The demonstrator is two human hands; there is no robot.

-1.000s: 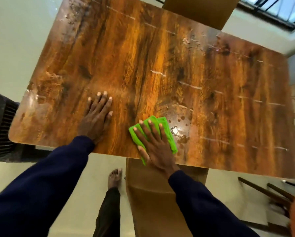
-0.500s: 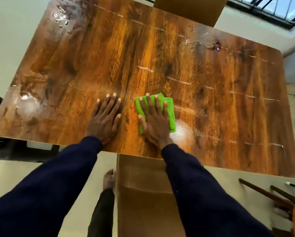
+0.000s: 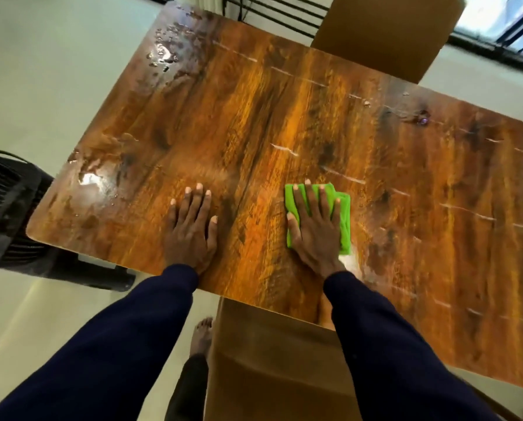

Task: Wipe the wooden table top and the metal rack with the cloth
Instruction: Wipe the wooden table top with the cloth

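A glossy wooden table top (image 3: 254, 123) fills the view, with wet patches at its left edge and far left corner. A folded green cloth (image 3: 343, 214) lies flat on it near the front edge. My right hand (image 3: 315, 226) presses down on the cloth with fingers spread, covering most of it. My left hand (image 3: 192, 229) rests flat on the bare wood to the left, palm down and holding nothing. A black metal rack (image 3: 278, 10) shows beyond the table's far edge.
A brown chair (image 3: 272, 366) stands tucked under the near edge, another chair back (image 3: 384, 34) at the far side. A black fan-like appliance (image 3: 2, 208) sits on the floor at the left. My bare foot (image 3: 201, 335) is on the pale floor.
My right hand has slid the cloth away from the front edge and then to the right, widening the gap to my left hand, which stays planted. The camera has shifted.
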